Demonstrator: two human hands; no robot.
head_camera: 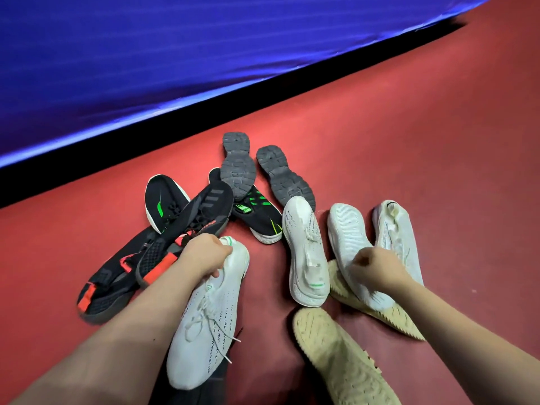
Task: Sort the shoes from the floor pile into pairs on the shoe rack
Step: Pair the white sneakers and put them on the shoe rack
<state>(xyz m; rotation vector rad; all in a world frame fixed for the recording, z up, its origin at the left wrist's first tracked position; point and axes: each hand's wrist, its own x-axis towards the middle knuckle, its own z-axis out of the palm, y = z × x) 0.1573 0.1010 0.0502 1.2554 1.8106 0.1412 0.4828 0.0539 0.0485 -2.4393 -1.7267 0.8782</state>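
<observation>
on the red floor lie black shoes, two upturned grey soles, white shoes and cream shoes.

The black red-strapped mesh sneakers lie at your left, the two upturned grey rubber-soled shoes behind, the white laced knit sneaker nearest you, the upturned white ridged-sole shoe at your right.

No readable txt; 3-stripe mark on black shoe, white shoe's script illegible.
</observation>
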